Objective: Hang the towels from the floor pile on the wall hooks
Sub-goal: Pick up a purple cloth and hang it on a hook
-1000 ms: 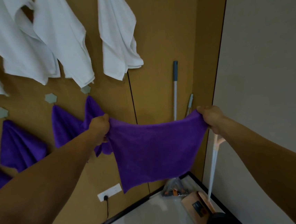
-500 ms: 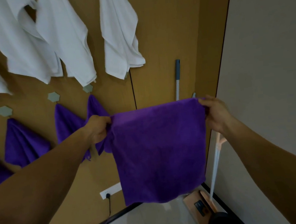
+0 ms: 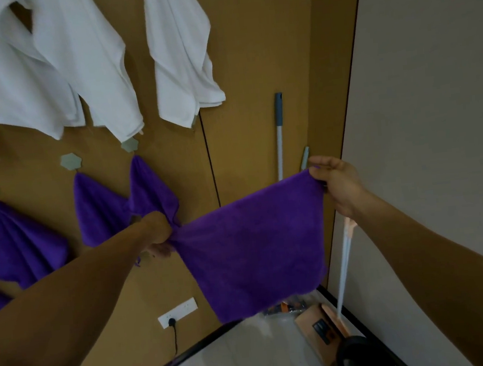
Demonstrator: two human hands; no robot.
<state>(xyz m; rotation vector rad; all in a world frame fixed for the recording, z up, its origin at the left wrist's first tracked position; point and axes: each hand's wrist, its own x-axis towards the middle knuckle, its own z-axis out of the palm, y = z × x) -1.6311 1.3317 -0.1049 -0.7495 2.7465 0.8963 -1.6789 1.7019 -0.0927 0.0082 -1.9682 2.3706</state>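
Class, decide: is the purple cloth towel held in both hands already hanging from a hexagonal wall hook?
No, the purple cloth towel stretches between the left hand and the right hand, below the hooks.

We see a brown wooden panel wall [image 3: 252,63] with a white socket plate [image 3: 177,312] low on it. Above and left of the socket plate, three grey-green hexagonal hooks [image 3: 71,161] each carry a purple microfibre towel [image 3: 19,242]. Higher still hang white terry towels [image 3: 183,55]. Below the socket plate lies the pale glossy floor [image 3: 236,360], and to the right of the plate a flat tan box [image 3: 313,323] rests on that floor.
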